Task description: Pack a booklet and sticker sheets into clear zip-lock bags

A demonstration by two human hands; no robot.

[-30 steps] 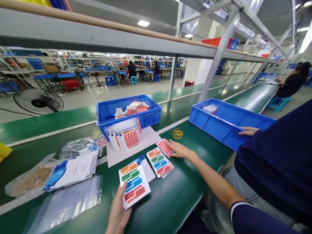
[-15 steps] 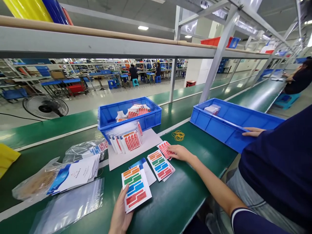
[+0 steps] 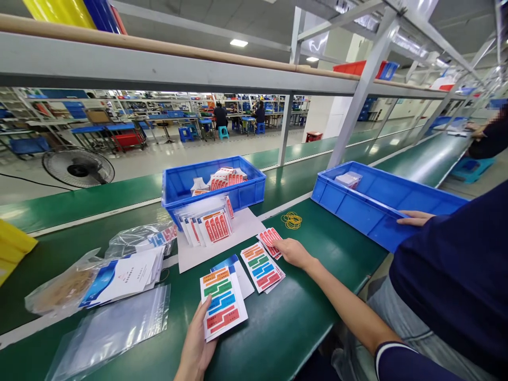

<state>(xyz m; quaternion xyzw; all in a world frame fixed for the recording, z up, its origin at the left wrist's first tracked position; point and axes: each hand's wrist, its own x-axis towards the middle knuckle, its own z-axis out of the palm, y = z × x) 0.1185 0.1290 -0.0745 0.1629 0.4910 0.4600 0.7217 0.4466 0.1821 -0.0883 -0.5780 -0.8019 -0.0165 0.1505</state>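
Note:
My left hand is at the bottom centre, gripping the lower edge of a stack of sticker sheets with orange, green, blue and red stripes, held just above the green belt. My right hand reaches forward with its fingers stretched flat. The fingertips rest on a small fan of red sticker cards. A second striped stack lies on the belt between my hands, and a blue-and-white card lies under the held sheets.
A blue bin with red cards stands behind a white sheet holding more card packs. Another person's hand rests on a second blue bin at the right. Yellow rubber bands, leaflets and clear bags lie around.
Both hands stay almost where they were. My right hand has drawn slightly back over the red cards, and the view has shifted a little.

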